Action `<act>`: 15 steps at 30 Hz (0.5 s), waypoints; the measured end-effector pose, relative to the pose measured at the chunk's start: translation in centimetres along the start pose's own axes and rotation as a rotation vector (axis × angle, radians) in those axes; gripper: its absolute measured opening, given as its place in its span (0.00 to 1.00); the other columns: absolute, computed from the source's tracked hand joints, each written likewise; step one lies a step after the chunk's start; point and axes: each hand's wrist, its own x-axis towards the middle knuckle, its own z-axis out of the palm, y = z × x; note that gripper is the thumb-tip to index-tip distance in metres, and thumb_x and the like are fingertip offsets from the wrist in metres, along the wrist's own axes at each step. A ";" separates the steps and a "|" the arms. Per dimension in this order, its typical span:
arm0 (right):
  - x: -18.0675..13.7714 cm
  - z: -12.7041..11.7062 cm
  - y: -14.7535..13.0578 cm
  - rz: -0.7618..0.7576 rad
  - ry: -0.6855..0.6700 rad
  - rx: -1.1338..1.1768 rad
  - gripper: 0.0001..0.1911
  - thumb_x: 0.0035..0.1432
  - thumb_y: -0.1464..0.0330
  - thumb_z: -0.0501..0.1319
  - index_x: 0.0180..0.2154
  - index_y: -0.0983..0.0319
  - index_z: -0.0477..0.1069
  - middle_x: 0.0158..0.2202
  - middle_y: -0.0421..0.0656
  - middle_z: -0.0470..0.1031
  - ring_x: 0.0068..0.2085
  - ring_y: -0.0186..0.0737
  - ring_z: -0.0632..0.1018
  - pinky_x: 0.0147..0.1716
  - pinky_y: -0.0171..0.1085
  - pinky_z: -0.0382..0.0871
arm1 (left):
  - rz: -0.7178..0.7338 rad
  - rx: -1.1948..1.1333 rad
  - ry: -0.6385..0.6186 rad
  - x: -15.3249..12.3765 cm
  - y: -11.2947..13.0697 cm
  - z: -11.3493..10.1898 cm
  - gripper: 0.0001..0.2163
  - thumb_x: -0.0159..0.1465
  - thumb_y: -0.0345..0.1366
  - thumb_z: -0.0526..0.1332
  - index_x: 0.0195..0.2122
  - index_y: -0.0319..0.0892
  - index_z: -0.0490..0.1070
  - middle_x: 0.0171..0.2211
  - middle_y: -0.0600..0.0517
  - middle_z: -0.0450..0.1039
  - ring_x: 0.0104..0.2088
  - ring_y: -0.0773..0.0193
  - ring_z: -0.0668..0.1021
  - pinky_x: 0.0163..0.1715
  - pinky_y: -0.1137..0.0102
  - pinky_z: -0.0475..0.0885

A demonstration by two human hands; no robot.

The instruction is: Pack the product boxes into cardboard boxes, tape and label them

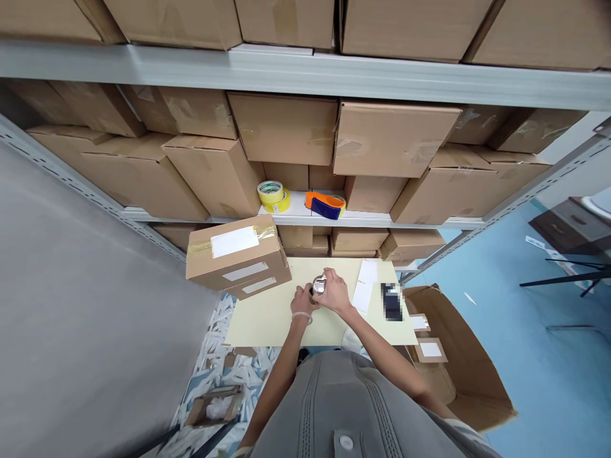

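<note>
Over the pale yellow tabletop (267, 324), both of my hands come together around a small shiny silver rounded object (319, 284); its exact kind does not show. My left hand (302, 301), with a pale band at the wrist, is closed at its lower left side, where a dark part shows between the hands. From the right, my right hand (335, 292) has its fingers curled over the silver part. Right of my hands lie white paper sheets (365, 286) and a dark, pixelated flat item (392, 302). Taped cartons (233, 280) with white labels stand to the left.
A shelf with many cardboard boxes (291, 130) rises ahead. On its ledge sit yellow tape rolls (273, 196) and an orange and blue tape dispenser (326, 205). A large open carton (470, 356) with labelled small boxes is at right. Paper strips (214, 343) litter the floor at left.
</note>
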 end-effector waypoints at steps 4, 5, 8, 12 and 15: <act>0.1 -4.5 -0.6 0.112 0.079 0.200 0.26 0.44 0.63 0.62 0.48 0.59 0.65 0.39 0.43 0.76 0.35 0.44 0.77 0.37 0.39 0.68 | -0.025 0.030 0.065 0.4 0.0 -0.2 0.31 0.55 0.44 0.68 0.58 0.52 0.57 0.52 0.47 0.60 0.54 0.56 0.70 0.44 0.68 0.68; 0.2 -5.8 -0.5 0.128 0.119 0.256 0.25 0.44 0.63 0.62 0.47 0.59 0.66 0.36 0.41 0.76 0.34 0.42 0.76 0.36 0.39 0.68 | -0.035 0.032 0.074 0.5 -0.1 -0.2 0.32 0.55 0.44 0.68 0.58 0.52 0.57 0.53 0.47 0.60 0.54 0.56 0.70 0.45 0.67 0.68; 0.2 -9.5 0.3 0.181 0.253 0.460 0.25 0.43 0.62 0.64 0.45 0.59 0.68 0.30 0.38 0.74 0.30 0.39 0.74 0.35 0.38 0.69 | -0.040 -0.005 0.073 0.8 -0.3 -0.4 0.34 0.55 0.45 0.68 0.61 0.51 0.55 0.53 0.45 0.60 0.55 0.54 0.70 0.46 0.65 0.69; 0.3 -12.2 2.4 0.267 0.378 0.845 0.22 0.43 0.61 0.65 0.42 0.61 0.70 0.33 0.41 0.75 0.34 0.37 0.74 0.34 0.35 0.70 | 0.016 -0.136 0.082 0.8 -0.7 -0.9 0.45 0.51 0.43 0.71 0.66 0.49 0.48 0.57 0.41 0.55 0.59 0.49 0.67 0.51 0.61 0.68; -0.1 -12.5 4.2 0.424 0.423 1.132 0.21 0.43 0.59 0.66 0.39 0.61 0.71 0.35 0.42 0.75 0.37 0.38 0.75 0.32 0.33 0.71 | 0.124 -0.304 0.140 0.2 -0.8 -2.2 0.55 0.45 0.42 0.75 0.68 0.48 0.43 0.62 0.39 0.47 0.63 0.44 0.61 0.57 0.57 0.64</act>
